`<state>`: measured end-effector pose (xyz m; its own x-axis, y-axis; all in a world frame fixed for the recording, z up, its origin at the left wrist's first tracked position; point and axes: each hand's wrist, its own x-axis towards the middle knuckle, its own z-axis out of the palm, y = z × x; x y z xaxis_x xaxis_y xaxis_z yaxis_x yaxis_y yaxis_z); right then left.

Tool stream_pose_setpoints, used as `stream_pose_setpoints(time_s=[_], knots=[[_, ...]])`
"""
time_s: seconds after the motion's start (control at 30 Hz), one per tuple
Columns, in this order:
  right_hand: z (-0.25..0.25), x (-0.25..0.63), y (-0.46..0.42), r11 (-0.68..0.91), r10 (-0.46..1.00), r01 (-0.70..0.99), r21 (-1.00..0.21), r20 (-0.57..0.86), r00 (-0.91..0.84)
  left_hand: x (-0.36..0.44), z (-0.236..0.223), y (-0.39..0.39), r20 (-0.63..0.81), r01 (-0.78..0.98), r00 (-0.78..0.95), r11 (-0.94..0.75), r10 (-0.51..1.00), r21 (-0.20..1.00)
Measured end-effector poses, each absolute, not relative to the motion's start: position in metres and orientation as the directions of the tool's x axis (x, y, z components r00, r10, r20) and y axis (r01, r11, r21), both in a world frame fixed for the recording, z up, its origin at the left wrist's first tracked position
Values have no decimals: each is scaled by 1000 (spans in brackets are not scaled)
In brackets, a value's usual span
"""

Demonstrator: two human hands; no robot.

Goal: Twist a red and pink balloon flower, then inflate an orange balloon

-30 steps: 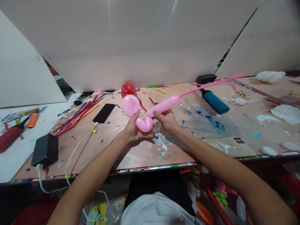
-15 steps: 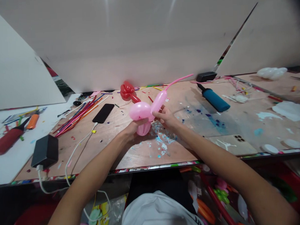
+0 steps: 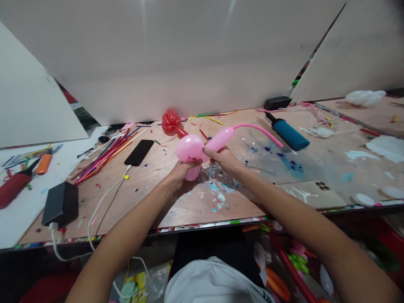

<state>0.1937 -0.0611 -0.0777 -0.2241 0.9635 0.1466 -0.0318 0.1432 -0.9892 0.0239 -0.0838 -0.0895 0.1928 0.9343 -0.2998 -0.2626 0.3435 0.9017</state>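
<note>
A pink twisting balloon sits between both my hands above the paint-stained wooden table. My left hand is closed around the lower pink bubbles. My right hand pinches the joint where a longer inflated segment leaves the round bubble. The thin uninflated tail arcs to the right and droops toward the table. A finished red twisted balloon lies behind, near the white wall.
A black phone and a bundle of uninflated coloured balloons lie left. A black charger block with white cable sits at the front left. A blue hand pump and another phone lie right. A red pump lies far left.
The round pink bubble has been turned over onto the small ones. The long segment swung from pointing far right to upward, then back; its tail now droops to the right.
</note>
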Motion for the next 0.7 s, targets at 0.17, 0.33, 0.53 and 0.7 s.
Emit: stream_pose_setpoints(time_s=[0.17, 0.33, 0.53, 0.7], knots=[[-78, 199, -56, 140, 957, -149, -979, 172, -232, 22, -86, -87, -386, -276, 315, 472, 867, 837], [-78, 200, -54, 99, 947, -213, -972, 158, -281, 24, -85, -86, -386, -328, 238, 447, 891, 832], [-82, 198, -56, 77, 969, -116, -990, 101, -224, 23, -82, -91, -284, -475, 300, 401, 911, 783], [-80, 201, -56, 153, 953, -227, -962, 204, -223, 15, -75, -85, -407, -366, 419, 561, 812, 742]])
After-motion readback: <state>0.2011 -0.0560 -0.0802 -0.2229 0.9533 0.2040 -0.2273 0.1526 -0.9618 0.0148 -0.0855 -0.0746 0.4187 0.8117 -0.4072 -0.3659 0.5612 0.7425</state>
